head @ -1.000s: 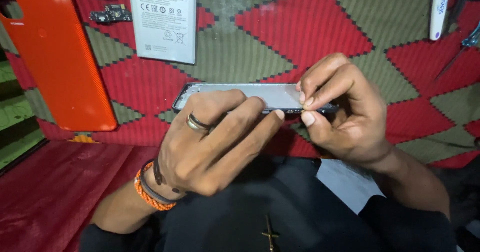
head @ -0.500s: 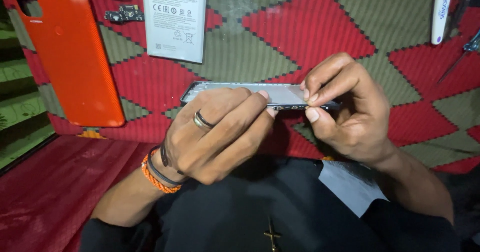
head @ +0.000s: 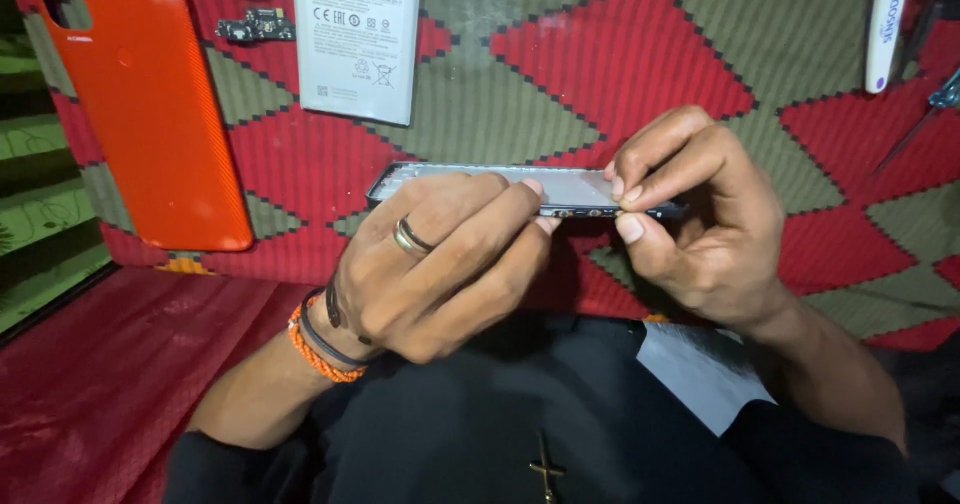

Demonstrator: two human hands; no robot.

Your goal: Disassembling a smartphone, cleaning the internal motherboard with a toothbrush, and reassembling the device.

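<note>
Phone frame (head: 480,179) held flat between both hands; left hand (head: 430,264) fingers clamped along near edge, right hand (head: 700,234) fingers pinched together on right end.

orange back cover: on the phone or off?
Off. The orange back cover lies flat on the patterned cloth, apart from the phone frame held between left hand and right hand.

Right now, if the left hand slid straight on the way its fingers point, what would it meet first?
The left hand points rightward along the phone frame, so it would likely meet the right hand first, whose fingertips pinch the frame's right end; they are nearly touching already.
</note>
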